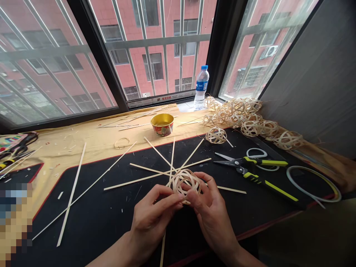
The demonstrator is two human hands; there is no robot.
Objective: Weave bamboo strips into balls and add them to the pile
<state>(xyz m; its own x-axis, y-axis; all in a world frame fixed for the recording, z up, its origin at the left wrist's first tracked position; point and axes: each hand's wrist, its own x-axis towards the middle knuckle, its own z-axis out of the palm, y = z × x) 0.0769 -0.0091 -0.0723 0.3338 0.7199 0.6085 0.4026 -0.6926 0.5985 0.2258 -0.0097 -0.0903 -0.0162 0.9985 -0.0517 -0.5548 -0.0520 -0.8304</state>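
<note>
Your left hand (151, 222) curls round the left side of the woven bamboo ball (185, 185), held up just above the black desk mat (111, 207) — its bamboo strips (85, 190) splay out across it — while your right hand (211, 211) grips the other side. Further right lie yellow-handled scissors (250, 170) — beyond them, a heap of woven balls (244, 115).

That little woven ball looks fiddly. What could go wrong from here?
The open weave of the strip ball, pinched between the left hand and right hand, could slacken if either grip eases, letting strips slip. The long loose strips fanning across the black desk mat might catch on the open yellow-handled scissors. Those bare blades also lie fairly near the right hand, so a careless reach might nick it.
</note>
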